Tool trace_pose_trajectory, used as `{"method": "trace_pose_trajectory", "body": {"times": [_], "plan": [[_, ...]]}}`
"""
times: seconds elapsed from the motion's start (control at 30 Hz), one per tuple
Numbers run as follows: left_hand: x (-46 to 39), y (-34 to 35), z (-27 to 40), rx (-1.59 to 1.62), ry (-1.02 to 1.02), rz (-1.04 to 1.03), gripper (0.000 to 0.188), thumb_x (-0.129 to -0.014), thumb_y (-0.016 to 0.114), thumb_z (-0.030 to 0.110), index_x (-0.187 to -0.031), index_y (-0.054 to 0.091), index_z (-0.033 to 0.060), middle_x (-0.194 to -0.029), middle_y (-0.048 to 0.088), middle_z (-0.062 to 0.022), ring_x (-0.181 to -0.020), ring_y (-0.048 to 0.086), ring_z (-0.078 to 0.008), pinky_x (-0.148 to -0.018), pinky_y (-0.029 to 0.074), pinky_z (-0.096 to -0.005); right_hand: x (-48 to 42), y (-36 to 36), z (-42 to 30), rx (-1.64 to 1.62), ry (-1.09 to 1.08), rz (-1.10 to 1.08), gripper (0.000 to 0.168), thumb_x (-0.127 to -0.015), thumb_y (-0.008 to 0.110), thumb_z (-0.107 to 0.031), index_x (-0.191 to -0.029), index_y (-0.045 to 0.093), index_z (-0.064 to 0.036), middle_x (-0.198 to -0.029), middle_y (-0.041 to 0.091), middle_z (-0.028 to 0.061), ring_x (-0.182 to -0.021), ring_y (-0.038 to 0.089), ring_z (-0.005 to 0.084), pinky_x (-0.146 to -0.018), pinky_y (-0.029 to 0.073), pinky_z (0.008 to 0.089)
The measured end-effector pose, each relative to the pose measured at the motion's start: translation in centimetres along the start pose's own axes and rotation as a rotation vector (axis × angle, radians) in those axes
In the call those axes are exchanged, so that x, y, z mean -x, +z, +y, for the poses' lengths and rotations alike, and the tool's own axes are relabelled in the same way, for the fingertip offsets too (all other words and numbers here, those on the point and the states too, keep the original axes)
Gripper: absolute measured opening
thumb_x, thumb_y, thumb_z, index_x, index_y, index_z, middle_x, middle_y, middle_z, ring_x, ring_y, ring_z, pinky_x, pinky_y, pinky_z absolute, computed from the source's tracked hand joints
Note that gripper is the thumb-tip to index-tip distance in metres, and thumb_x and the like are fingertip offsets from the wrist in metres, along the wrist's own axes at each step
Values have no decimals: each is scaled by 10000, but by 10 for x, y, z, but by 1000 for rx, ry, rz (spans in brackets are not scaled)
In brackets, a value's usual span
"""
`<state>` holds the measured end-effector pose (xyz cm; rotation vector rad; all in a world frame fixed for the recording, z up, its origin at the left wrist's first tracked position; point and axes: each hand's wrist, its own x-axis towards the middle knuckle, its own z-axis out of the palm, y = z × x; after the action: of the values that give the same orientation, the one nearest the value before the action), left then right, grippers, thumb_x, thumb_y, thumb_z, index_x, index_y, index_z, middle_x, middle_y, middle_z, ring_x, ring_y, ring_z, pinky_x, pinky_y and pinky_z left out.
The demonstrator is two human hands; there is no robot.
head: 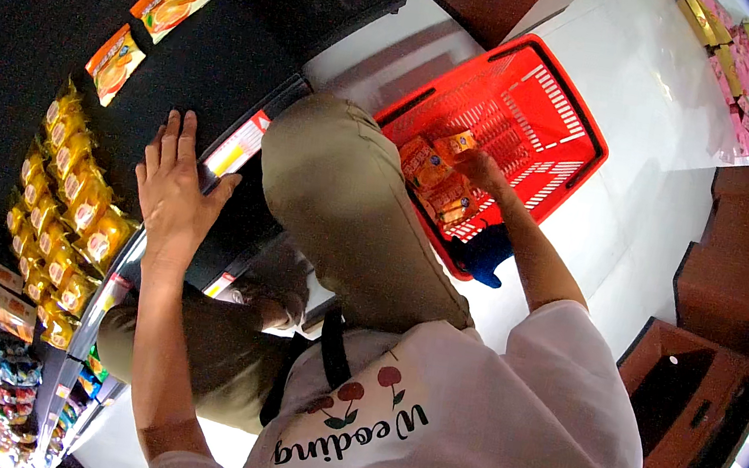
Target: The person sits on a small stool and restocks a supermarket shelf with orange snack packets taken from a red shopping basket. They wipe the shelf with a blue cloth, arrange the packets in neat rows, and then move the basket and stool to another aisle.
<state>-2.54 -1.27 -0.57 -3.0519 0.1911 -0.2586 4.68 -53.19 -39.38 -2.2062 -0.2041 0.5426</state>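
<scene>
My left hand (173,184) lies palm down on the front of a black shelf (240,64), thumb apart at its edge, holding nothing. Farther back on that shelf lie two orange-and-cream snack packets (169,5). My right hand (481,170) reaches into a red plastic shopping basket (591,146) on the floor, its curled fingers at the edge of an orange snack packet (454,143). Below that packet, several similar orange packets (423,165) are piled in the basket. Part of the pile is hidden behind my knee.
Rows of yellow-wrapped snacks (69,180) fill the shelf to the left, with colourful bags (9,355) beyond. A dark blue object (483,253) sits by the basket's near rim. Brown display units (726,283) stand right; pink and gold boxes (736,62) are at upper right.
</scene>
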Motion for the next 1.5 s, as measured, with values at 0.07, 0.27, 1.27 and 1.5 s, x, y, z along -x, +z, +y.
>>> {"method": "trace_pose_trajectory", "body": {"times": [0.07,0.27,1.27,1.5], "plan": [[-1,-2,3,10,-16,-4,871,-741,794,350,-1455,396,50,-1487,420,-151,-1326,421,-334,-1040,386,-465,-12,28,40,-171,-44,126,330,-875,692,-109,-1177,611,-2,-1096,673,103,-929,644,200,-782,531,313],[3,-4,6,-6,-58,-26,864,-742,795,330,-1456,397,51,-1488,416,-156,-1342,408,-330,-1052,377,-469,-56,88,33,766,174,293,360,-905,593,-182,-1215,585,0,-1117,666,140,-860,663,299,-728,535,394],[-8,-6,-11,118,-13,4,708,-815,728,404,-1363,504,14,-1400,499,-190,-1262,471,-361,-1063,391,-445,81,-91,-267,-1102,120,334,350,-874,725,-207,-1132,627,8,-1036,699,83,-890,691,196,-799,571,344],[-26,-22,2,1109,8,156,287,-919,673,150,-1176,635,26,-1015,701,-75,-795,644,-109,-659,536,-260,57,-96,-457,-962,-157,178,372,-901,704,-222,-1183,622,6,-1100,697,98,-951,688,166,-861,544,323]]}}
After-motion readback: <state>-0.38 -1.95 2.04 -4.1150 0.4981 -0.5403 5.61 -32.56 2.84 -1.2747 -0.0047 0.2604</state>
